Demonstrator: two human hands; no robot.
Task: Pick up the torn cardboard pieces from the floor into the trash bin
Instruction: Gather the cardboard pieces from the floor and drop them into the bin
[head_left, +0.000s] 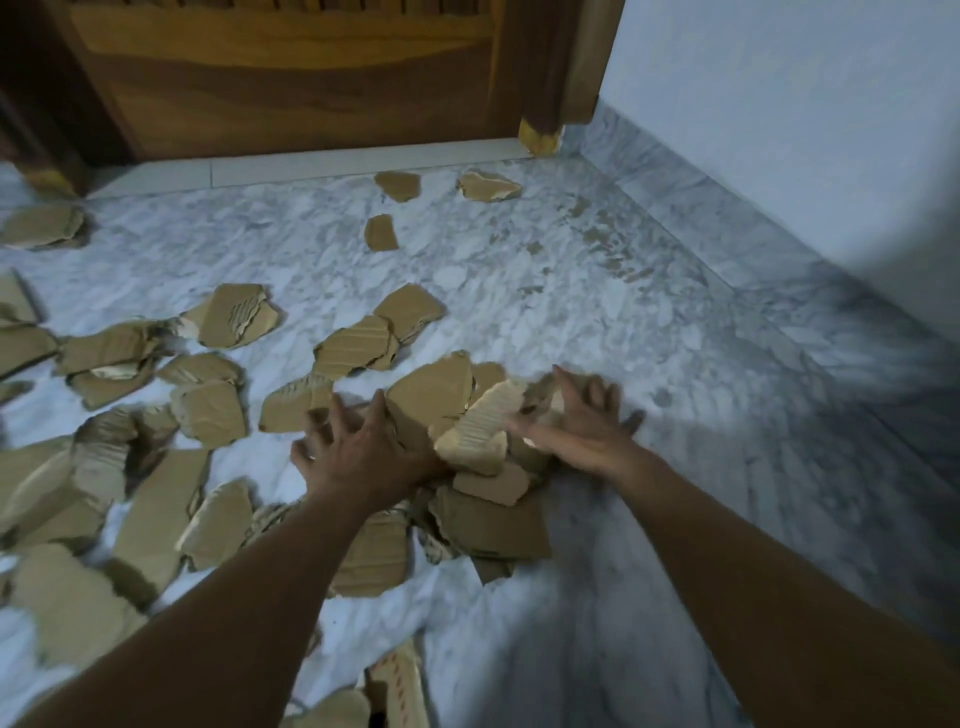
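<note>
Both hands down at cardboard heap (467, 431) on marble floor (519, 270). Left hand (358, 447) and right hand (576, 421) splayed, pressing heap from either side, nothing clenched. Scattered pieces (228, 317) lie off left, few near wooden door (311, 78). Bin out of sight. Looks light, stiff, jagged. Loose stack likely slides: squeeze flanks, scoop from under.
</note>
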